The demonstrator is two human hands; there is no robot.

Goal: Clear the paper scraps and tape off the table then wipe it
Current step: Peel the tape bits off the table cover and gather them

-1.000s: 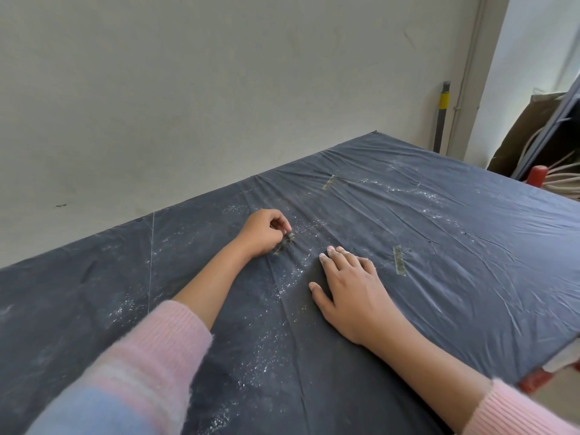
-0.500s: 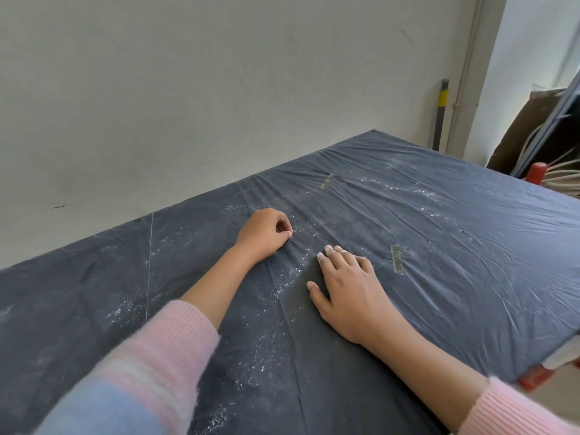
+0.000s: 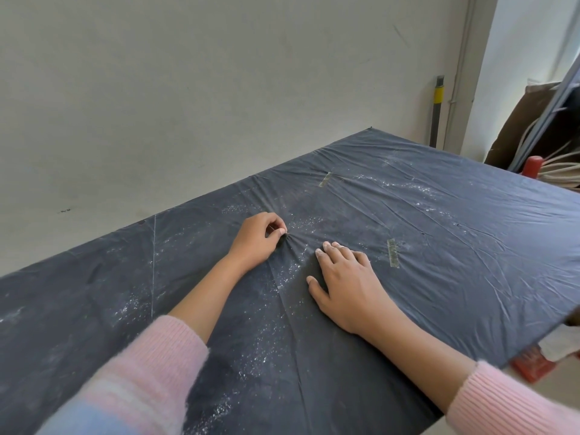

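A table (image 3: 470, 277) covered in wrinkled dark plastic sheeting fills the view, dusted with white specks. My left hand (image 3: 257, 240) is curled at the middle of the sheet, its thumb and forefinger pinching a small strip of tape at a spot where the wrinkles bunch together. My right hand (image 3: 348, 284) lies flat on the sheet just to the right, fingers straight, pressing the cover down. A short tape strip (image 3: 393, 257) sticks to the sheet right of my right hand. Another tape strip (image 3: 325, 179) lies farther back.
A plain wall runs along the table's far side. A dark pole with a yellow band (image 3: 437, 111) leans in the corner. At the right stand cardboard, white cables and a red post (image 3: 533, 166). Red objects (image 3: 530, 365) sit below the table's right edge.
The tape strip visible at my left fingertips one second ago is now hidden inside the pinch. My left hand has shifted slightly and the sheet bunches toward it. My right hand stays flat.
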